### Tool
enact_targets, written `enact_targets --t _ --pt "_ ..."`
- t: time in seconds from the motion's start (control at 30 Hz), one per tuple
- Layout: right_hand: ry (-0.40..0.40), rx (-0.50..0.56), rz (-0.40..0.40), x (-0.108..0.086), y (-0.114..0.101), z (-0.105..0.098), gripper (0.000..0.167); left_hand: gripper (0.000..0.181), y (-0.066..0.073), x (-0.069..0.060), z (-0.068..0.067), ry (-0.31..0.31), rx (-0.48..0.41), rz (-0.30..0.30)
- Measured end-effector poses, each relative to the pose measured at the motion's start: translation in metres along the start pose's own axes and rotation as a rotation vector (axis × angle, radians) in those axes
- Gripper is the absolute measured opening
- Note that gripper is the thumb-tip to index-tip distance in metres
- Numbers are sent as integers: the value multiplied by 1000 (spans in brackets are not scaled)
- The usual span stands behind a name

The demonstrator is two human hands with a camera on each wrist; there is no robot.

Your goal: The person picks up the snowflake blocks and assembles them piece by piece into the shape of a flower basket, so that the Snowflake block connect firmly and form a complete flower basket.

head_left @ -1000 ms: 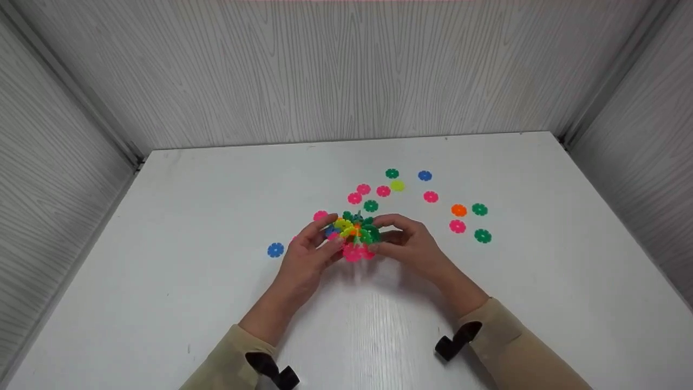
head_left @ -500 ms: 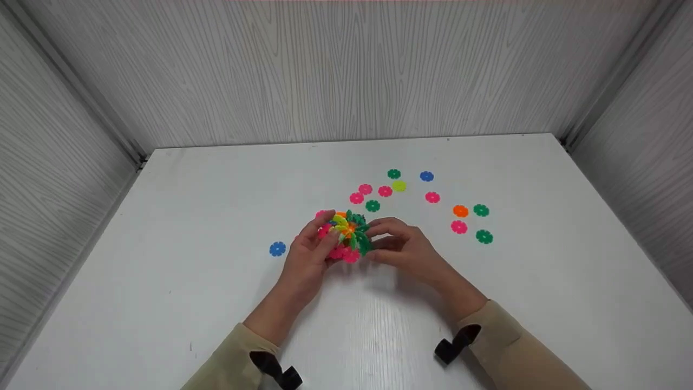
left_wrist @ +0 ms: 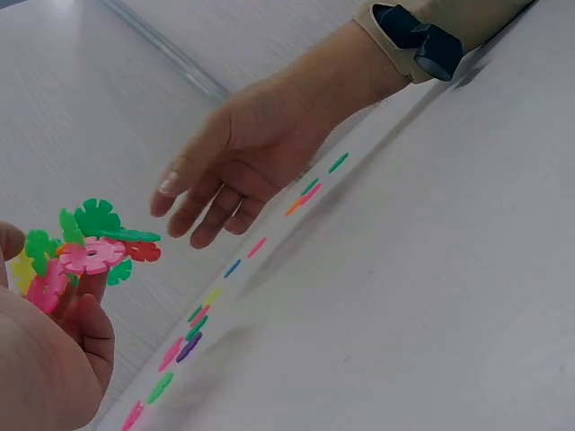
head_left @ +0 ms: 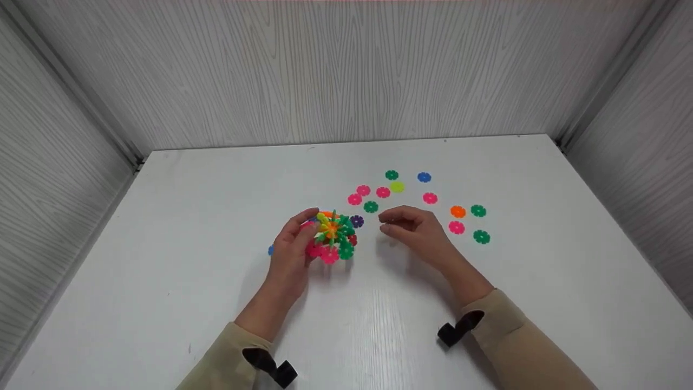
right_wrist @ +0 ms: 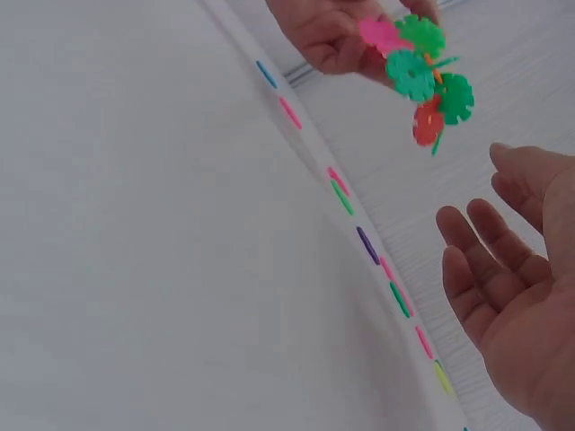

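My left hand (head_left: 291,252) grips a cluster of interlocked snowflake discs (head_left: 329,254) by its left side, held above the table. Pink, green, yellow, orange and red discs stick out of the cluster at different angles. In the left wrist view the pink disc (left_wrist: 92,256) faces the camera, with green ones around it. To the right, my right hand (head_left: 419,233) hovers apart from the cluster, its fingers loosely bent with nothing between them. The right wrist view shows its palm (right_wrist: 530,332) and spread fingers. A purple disc (head_left: 357,221) lies just beyond the cluster.
Loose flat discs lie across the white table (head_left: 373,325), among them a green disc (head_left: 371,207), a yellow disc (head_left: 397,187) and an orange disc (head_left: 458,211). A blue disc (head_left: 270,250) is partly hidden behind the left hand. Panelled walls (head_left: 346,70) enclose the table.
My left hand has moved left with the cluster and turned it. My right hand has come off the cluster and drawn away to the right. The purple disc has come into sight.
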State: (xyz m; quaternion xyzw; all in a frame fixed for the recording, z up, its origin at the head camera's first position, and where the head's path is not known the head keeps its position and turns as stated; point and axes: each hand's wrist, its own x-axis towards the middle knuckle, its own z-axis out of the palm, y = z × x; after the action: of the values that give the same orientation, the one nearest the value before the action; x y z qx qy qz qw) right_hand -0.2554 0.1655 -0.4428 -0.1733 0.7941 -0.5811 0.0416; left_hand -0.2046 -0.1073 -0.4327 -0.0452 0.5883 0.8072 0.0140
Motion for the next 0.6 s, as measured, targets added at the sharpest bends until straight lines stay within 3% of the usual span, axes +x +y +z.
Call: enact_targets --t 0.13,0.27,0.43,0.6 --pt "37 -77 90 18 5 -7 36 46 5 6 -7 31 -101 7" --pt "7 -134 147 36 8 -4 34 46 8 11 -14 46 -158 13" --pt "-70 -198 187 51 6 13 38 44 10 15 -19 39 -169 28" --pt "-94 -265 228 56 7 27 43 46 9 16 -18 40 -167 20"
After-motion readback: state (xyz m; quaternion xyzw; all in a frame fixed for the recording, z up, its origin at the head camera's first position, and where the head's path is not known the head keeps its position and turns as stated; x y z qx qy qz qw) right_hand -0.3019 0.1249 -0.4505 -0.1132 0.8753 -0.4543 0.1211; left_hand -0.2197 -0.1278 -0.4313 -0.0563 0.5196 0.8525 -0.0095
